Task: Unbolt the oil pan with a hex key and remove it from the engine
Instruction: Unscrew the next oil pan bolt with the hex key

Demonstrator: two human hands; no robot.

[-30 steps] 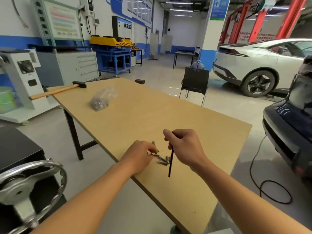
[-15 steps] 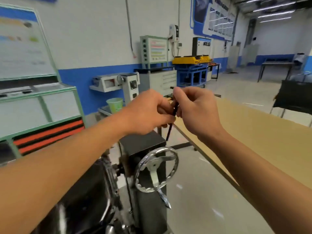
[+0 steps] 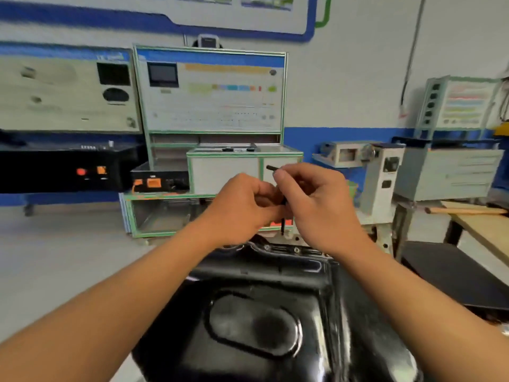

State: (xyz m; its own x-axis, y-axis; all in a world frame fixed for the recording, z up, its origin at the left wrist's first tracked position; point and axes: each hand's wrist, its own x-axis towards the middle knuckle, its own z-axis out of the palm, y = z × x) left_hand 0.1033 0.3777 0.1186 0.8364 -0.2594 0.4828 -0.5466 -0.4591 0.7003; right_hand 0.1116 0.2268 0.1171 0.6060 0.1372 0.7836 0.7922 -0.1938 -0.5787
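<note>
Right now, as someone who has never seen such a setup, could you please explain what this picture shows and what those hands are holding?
There is no robot here. A person wears one wide-angle camera on the head, so you look forward and down along both forearms. The right hand pinches a black L-shaped hex key, its grip near the bend and the long shaft pointing down. The left hand is curled beside the shaft; I cannot tell whether it grips the key. Below lies the glossy black oil pan, with bolts along its far rim, and the key points down toward that rim. Behind stands a training panel, and a wooden table is at the right.
</note>
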